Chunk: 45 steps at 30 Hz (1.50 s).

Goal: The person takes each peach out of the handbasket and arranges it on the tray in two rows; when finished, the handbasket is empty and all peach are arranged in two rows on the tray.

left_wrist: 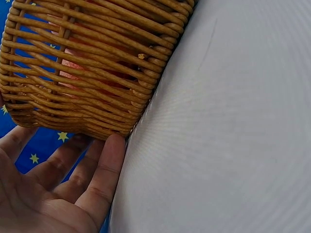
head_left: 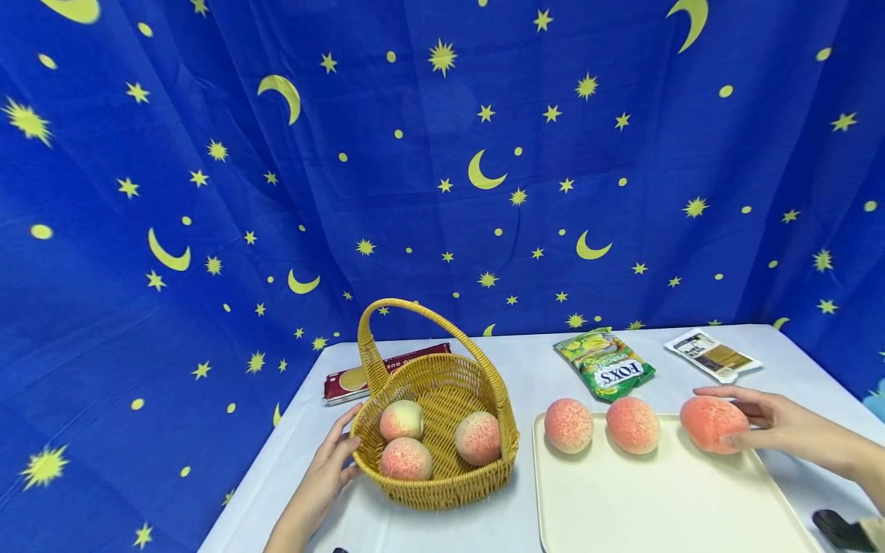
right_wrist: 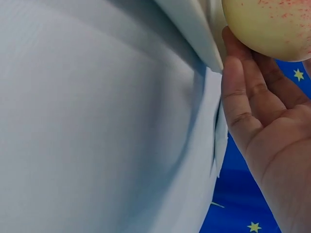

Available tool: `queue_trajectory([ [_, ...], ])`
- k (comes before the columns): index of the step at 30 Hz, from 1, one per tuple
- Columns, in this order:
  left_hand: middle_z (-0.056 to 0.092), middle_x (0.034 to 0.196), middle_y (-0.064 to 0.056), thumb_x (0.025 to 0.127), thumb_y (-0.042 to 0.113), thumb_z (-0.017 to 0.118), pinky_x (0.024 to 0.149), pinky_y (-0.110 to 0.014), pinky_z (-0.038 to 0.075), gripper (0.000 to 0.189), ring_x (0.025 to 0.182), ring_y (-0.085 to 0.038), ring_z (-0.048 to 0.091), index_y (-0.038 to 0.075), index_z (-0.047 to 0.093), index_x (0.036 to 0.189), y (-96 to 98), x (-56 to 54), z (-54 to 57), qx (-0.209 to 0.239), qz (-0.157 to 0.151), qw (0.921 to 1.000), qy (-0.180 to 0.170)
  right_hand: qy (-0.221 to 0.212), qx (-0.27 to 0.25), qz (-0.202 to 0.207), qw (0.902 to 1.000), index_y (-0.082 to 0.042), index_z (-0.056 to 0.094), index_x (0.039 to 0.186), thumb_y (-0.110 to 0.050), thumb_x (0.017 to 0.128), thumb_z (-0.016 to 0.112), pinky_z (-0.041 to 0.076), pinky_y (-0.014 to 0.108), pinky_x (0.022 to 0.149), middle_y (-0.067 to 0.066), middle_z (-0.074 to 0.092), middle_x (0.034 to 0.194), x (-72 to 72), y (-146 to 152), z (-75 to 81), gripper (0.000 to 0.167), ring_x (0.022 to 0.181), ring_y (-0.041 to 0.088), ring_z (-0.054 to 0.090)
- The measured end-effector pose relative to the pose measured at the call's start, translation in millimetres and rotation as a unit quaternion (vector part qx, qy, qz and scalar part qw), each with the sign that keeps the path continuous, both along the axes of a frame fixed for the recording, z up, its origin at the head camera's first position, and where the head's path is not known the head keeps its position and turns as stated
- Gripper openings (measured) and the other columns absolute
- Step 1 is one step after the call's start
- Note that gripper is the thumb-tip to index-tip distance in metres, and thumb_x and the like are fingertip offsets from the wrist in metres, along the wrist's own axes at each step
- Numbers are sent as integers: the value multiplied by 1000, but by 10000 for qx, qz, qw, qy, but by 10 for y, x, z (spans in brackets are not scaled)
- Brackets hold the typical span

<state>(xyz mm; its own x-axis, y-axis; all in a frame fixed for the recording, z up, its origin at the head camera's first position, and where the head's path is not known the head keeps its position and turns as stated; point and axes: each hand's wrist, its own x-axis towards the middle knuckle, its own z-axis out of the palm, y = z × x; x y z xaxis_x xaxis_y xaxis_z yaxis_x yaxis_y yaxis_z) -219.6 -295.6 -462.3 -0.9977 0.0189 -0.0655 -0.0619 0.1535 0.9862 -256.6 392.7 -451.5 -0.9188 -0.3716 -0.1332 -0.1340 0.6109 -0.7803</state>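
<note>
The two hands are well apart, each at a different thing on the white-covered surface [head_left: 442, 535]. The left hand [head_left: 322, 472] touches the left side of a wicker basket [head_left: 442, 493], its fingers stretched out rather than wrapped round it; in the left wrist view, fingertips meet the woven wall close to its base. The basket stands on the surface with its handle arching above the rim, and it contains three peaches: a paler peach [head_left: 399, 420] and a pinker peach [head_left: 406, 459] lie together at the left, while a speckled peach [head_left: 478, 438] lies apart at the right. On the other side, the right hand [head_left: 788, 426] holds the rightmost peach [head_left: 708, 422] between thumb and fingers, at the far right corner of a cream tray [head_left: 664, 503]; whether that fruit rests on the tray cannot be told. Along the same far edge sit a middle peach [head_left: 632, 425] and a left peach [head_left: 568, 425], set slightly apart. Behind the tray lie a green FOX'S bag [head_left: 604, 362] and a white and brown packet [head_left: 714, 355]; a red packet [head_left: 346, 382] is partly hidden behind the basket. A blue backdrop [head_left: 415, 192] with yellow moons and stars hangs beyond.
</note>
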Motion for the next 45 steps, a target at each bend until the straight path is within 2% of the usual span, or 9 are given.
queue_trajectory([
  [3,30,173,-24,112,22,44,107,-42,57,60,149,-41,46,23,29,170,0,3,0,15,4,10000,-42,-12,1,-45,10000,-1,41,160,-20,103,70,55,21,84,32,57,150,9,-9,-10,67,108,-19,55],
  [9,25,176,-22,112,24,45,110,-45,57,61,152,-43,43,25,28,171,-11,1,0,-12,6,9999,-108,18,-39,-25,10000,2,42,154,-20,99,77,55,19,84,32,61,146,-12,-34,-22,69,106,-15,60],
  [15,26,176,-21,112,25,45,110,-46,56,61,152,-44,43,25,29,170,-15,-8,-11,-11,-16,10000,-77,-114,-300,154,9994,-24,50,149,-15,98,77,56,19,84,26,63,144,-32,5,-55,59,107,-12,63],
  [25,25,176,-22,112,25,45,114,-50,54,61,154,-45,40,24,28,171,-21,-8,-21,-5,-33,10000,-51,-416,-379,173,9983,-50,48,141,-17,99,75,56,23,84,28,62,145,-37,37,-70,59,107,-7,66],
  [30,25,175,-22,112,27,45,116,-54,52,62,156,-46,37,24,26,171,-21,-4,-11,-51,-45,9999,-106,-273,-385,183,9987,-48,51,139,-16,100,74,54,20,83,3,69,137,-20,26,-68,56,107,-7,66],
  [32,27,174,-22,113,27,45,117,-54,51,62,156,-46,37,25,26,171,-19,-3,-8,-77,-35,9999,-128,-172,-353,212,9990,-48,52,139,-16,100,74,54,20,83,-2,70,135,-19,23,-64,56,107,-8,65],
  [37,28,173,-23,113,27,45,116,-53,52,61,155,-46,37,25,26,171,-16,1,-5,-116,-25,9999,-114,-98,-199,207,9995,-46,53,140,-18,100,74,55,26,84,18,68,140,-26,12,-36,54,106,-10,64],
  [41,22,177,-22,113,26,45,116,-53,52,61,156,-47,36,25,26,171,-12,5,-4,-87,-71,9999,-80,-178,-153,163,9996,-41,54,142,-20,100,74,55,31,85,17,67,141,-22,3,-26,52,106,-11,63],
  [45,20,177,-21,113,26,45,116,-55,51,61,157,-49,35,24,26,171,-10,6,-2,-67,-107,9999,-51,-177,-53,148,9997,-16,50,151,-20,100,74,57,36,88,21,67,141,-26,-9,-13,56,108,-6,65],
])
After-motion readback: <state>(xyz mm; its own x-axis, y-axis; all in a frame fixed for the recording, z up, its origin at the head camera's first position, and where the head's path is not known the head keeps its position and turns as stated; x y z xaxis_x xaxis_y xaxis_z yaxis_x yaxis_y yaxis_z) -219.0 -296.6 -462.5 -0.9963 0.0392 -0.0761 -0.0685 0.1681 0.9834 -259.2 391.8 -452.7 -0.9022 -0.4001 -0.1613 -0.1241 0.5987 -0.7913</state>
